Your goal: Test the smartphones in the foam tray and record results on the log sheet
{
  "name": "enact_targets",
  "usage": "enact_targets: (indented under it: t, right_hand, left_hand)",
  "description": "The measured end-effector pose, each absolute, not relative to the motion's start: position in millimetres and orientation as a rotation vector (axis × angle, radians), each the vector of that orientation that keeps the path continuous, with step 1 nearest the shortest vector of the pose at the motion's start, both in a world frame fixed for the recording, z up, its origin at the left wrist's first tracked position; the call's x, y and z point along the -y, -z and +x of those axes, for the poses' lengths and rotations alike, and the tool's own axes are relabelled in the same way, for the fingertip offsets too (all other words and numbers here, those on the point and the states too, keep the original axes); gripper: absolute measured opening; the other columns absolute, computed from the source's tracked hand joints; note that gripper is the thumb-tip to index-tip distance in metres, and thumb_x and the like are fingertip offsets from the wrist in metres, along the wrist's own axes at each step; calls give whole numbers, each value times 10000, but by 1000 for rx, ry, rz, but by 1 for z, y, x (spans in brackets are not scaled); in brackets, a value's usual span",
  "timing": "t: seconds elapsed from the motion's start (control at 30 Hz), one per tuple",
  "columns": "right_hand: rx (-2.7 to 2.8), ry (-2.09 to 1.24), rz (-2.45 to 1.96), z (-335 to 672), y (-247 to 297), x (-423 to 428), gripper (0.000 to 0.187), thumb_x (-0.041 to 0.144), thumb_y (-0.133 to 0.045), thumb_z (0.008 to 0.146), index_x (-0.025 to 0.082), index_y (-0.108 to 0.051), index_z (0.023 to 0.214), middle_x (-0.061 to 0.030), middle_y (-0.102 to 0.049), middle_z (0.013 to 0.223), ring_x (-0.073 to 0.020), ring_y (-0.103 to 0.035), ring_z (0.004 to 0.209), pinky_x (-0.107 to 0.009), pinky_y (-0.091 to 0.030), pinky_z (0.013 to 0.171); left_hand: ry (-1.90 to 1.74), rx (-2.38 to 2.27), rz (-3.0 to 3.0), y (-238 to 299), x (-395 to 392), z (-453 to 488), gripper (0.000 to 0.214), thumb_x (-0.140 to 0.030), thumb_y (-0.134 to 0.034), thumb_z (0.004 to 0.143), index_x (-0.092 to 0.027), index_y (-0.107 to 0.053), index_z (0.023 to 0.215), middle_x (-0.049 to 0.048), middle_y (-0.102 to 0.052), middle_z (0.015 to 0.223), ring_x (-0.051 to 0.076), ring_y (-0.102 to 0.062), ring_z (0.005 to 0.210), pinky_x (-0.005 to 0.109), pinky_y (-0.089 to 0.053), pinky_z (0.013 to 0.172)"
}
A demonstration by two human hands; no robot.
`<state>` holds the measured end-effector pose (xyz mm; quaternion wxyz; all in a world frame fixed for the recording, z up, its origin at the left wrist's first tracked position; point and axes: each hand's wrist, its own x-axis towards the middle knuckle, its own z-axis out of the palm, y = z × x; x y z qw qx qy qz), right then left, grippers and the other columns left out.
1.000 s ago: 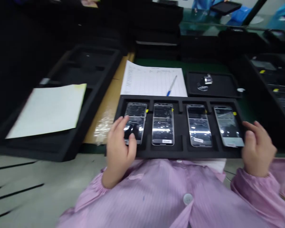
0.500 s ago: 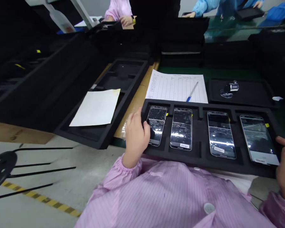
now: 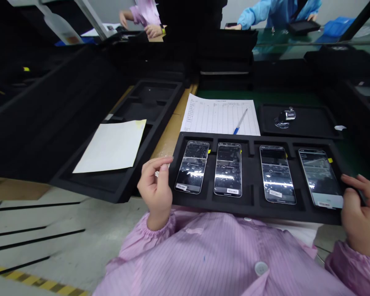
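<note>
A black foam tray (image 3: 253, 207) lies in front of me with several phones face up in its slots. My left hand (image 3: 156, 187) hovers at the tray's left edge, just left of the leftmost phone (image 3: 192, 166). Its fingers are curled and pinched against the thumb; a tiny glint shows between them, too small to name. At the tray's right end my right hand (image 3: 359, 216) is closed on the edge, thumb on top beside the rightmost phone (image 3: 320, 177). Pink sleeves cover both wrists.
Behind the tray lie a printed sheet (image 3: 218, 115) with a blue pen (image 3: 240, 121), and a shallow black tray (image 3: 314, 123) with a small metal part. An empty foam tray (image 3: 148, 102) on the left bears a white paper (image 3: 111, 146). Other people work at the far bench.
My left hand has come off the leftmost phone and drawn back left, its fingers curling into a pinch. My right hand stays on the tray's right edge. The view shifted slightly.
</note>
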<state>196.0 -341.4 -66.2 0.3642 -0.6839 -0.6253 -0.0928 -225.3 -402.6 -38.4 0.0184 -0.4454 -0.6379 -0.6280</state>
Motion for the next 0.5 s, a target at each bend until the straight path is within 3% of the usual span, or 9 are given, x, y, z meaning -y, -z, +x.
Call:
enact_targets:
  t: [0.23,0.5]
  right_hand:
    - [1591,335,-1680,202,76,336,328,343,-490,761,284,-761,936,-81,-779,978,-345,-721,1041,-469,-567,764]
    - [1578,296,-1681,200,75,337,308,348,-502,800,260,-762,939,-87,-774,999,-341,-713,1061,-441,-544,772]
  left_hand:
    - [1858,2043,-1440,34,402,-224,168,-251,-546,949,-225,-705,901,52,-725,1043,215,-666,1082,451,-514,1024]
    - [1853,2017,-1478,33,402,-225,181,-238,-543,955,-227,-718,908,46,-727,1056,220,-658,1100,466,-492,1050]
